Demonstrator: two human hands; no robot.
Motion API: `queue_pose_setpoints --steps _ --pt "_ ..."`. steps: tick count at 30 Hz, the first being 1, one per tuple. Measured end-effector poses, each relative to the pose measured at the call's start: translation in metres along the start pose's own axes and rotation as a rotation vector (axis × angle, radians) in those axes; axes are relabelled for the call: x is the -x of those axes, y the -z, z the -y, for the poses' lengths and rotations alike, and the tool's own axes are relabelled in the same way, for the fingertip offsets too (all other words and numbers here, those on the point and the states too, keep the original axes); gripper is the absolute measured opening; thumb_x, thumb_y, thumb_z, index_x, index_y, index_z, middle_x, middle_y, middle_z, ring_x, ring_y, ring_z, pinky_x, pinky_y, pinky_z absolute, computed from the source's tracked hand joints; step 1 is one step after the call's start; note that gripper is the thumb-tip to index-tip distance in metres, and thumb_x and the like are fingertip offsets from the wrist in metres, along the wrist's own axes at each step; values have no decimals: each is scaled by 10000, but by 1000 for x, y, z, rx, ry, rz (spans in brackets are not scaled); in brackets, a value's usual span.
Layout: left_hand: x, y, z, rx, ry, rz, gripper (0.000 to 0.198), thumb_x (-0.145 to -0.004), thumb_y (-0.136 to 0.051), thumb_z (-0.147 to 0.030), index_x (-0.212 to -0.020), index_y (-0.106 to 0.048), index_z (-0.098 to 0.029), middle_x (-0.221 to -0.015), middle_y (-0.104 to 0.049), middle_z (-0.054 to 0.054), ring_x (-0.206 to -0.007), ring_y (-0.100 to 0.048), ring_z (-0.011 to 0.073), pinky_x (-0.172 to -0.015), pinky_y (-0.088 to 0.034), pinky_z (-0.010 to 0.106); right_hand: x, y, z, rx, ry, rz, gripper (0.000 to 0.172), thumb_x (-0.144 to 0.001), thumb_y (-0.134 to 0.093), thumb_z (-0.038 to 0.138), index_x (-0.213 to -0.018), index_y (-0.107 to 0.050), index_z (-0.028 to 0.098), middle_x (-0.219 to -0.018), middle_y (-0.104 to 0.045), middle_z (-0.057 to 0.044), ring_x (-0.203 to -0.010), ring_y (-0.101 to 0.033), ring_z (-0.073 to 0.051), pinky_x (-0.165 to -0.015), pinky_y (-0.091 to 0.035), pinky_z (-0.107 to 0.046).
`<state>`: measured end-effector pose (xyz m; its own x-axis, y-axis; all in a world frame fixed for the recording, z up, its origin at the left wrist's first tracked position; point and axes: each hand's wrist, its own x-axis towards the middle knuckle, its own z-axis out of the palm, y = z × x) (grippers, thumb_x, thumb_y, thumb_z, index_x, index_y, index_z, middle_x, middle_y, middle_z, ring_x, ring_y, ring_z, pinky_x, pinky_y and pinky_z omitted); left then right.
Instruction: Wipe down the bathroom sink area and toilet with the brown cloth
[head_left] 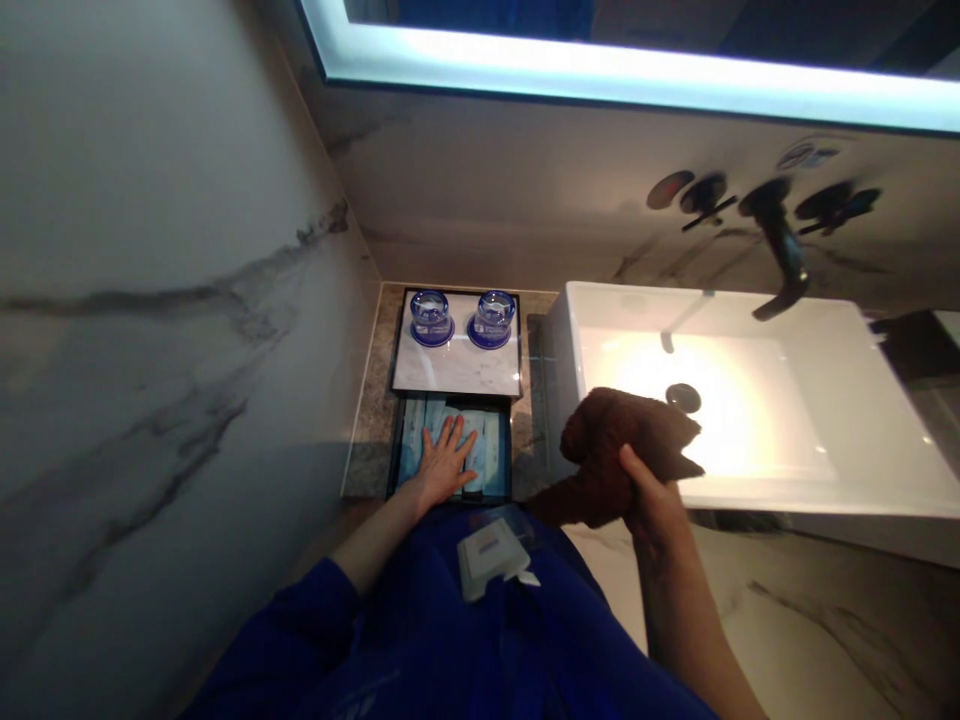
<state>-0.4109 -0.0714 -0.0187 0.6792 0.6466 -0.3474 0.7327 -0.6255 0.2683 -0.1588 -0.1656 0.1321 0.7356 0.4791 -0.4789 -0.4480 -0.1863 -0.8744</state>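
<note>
My left hand lies flat with fingers spread on the pale packets in an open black drawer tray at the counter's front left. My right hand is closed around a bunched brown cloth, held over the front left corner of the white basin. Behind the drawer, a marble-topped tray carries two upturned glasses on blue coasters.
A black wall tap with two handles hangs over the basin, whose drain is dark. A lit mirror edge runs along the top. A marble wall closes the left side. A white badge hangs on my blue top.
</note>
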Motion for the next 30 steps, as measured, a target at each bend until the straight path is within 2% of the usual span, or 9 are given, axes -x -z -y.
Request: queue_pose_setpoints --steps 10,18,20,22,23,24,26,28,30 --pt "5 9 -1 23 -13 21 846 -760 -746 -432 -1482 -322 -308 -1598 -57 212 -1469 -8 418 -1055 -133 765 2 -8 5 18 0 20 631 -442 -894 414 -977 -676 159 -1010 -708 -65 -891 -667 -215 -870 -570 -384" --pt "5 19 -5 76 -1 53 928 -720 -786 -403 -1496 -298 -259 -1591 -41 237 -1463 11 432 -1066 -115 752 -2 -15 7 40 -22 52 679 -443 -895 427 -1022 -669 156 -1080 -693 -83 -970 -658 -240 -945 -537 -415" --pt "8 25 -4 153 23 24 897 -728 -777 -388 -1487 -326 -233 -1591 -51 237 -1460 11 441 -1080 -115 737 -2 -17 9 51 -20 55 679 -442 -893 434 -1019 -669 155 -1081 -694 -90 -972 -660 -254 -947 -534 -437" --pt "18 32 0 304 68 -83 812 -768 -730 -370 -1468 -363 -187 -1590 -116 228 -1467 -38 422 -1118 -161 680 -3 -18 11 44 -30 42 692 -423 -899 429 -1017 -670 156 -1074 -696 -88 -968 -661 -259 -952 -531 -452" --pt "26 35 4 408 96 -158 739 -797 -688 -366 -1444 -397 -162 -1570 -215 221 -1464 -136 396 -1133 -220 624 -3 -19 12 33 -35 30 704 -410 -902 421 -1020 -670 159 -1072 -697 -83 -969 -660 -257 -958 -528 -453" --pt "37 37 9 525 139 -223 643 -826 -639 -374 -1397 -451 -145 -1507 -362 211 -1421 -294 360 -1117 -313 556 -4 -18 13 24 -38 18 714 -402 -904 414 -1027 -669 162 -1071 -697 -77 -973 -659 -254 -965 -525 -452" --pt "65 37 21 759 287 -295 441 -860 -551 -428 -1199 -586 -148 -1197 -638 147 -1132 -598 271 -958 -487 419 -6 -17 15 18 -35 0 721 -402 -902 407 -1040 -665 167 -1077 -695 -69 -983 -654 -246 -977 -519 -445" --pt "96 30 33 922 508 -342 375 -834 -530 -517 -948 -615 -170 -863 -679 73 -813 -656 216 -758 -525 347 -9 -17 14 25 -30 -12 719 -414 -897 407 -1051 -662 168 -1089 -690 -64 -992 -651 -242 -987 -512 -444" --pt "122 17 41 979 702 -442 419 -753 -578 -580 -875 -560 -180 -724 -633 35 -698 -631 205 -660 -501 322 -13 -18 13 42 -23 -10 717 -429 -892 416 -1058 -660 163 -1096 -687 -66 -995 -650 -243 -993 -507 -447"
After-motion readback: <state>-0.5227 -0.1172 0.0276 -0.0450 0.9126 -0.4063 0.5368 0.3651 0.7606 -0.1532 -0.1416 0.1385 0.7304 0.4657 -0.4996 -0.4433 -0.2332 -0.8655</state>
